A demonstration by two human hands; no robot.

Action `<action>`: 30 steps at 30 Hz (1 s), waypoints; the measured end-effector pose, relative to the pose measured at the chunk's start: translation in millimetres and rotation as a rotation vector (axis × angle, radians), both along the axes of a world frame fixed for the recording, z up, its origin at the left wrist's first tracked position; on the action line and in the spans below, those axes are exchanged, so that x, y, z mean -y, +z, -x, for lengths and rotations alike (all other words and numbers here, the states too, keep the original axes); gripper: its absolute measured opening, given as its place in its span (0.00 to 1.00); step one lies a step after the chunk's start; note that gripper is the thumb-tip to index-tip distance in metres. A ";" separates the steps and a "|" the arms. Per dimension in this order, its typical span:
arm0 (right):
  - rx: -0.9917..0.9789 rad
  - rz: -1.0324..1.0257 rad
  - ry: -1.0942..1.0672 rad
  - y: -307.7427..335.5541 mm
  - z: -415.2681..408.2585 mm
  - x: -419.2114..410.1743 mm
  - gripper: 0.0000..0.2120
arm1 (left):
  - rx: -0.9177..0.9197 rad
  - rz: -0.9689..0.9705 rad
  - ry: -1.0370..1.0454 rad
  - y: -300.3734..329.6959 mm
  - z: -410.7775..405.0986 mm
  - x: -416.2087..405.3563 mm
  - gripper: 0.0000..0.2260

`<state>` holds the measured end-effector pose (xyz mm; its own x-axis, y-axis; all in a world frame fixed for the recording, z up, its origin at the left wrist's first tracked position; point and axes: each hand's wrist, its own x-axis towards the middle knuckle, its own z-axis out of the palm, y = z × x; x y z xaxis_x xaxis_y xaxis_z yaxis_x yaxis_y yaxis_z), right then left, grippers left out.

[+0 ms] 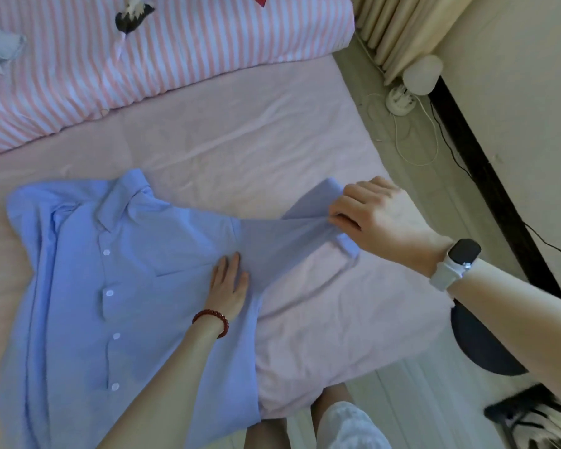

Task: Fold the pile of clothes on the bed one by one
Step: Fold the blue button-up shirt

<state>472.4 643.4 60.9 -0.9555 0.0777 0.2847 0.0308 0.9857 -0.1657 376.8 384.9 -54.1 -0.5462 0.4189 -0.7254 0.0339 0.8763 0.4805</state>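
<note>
Fingers (344, 218) of the right hand (376, 218) pinch the cuff end of the sleeve (282, 234), pulled out taut, while the left hand (229, 283) lies flat with straight fingers on the blue shirt (88, 286), spread front-up on the bed (240, 140). To fold well, keep that palm anchoring the shoulder seam, then carry the sleeve straight across the chest, smoothing wrinkles.
</note>
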 end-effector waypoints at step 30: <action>-0.467 1.918 -1.436 -145.5 -71.5 -143.8 0.06 | -0.258 -0.118 -0.259 -5.8 48.7 -198.3 0.10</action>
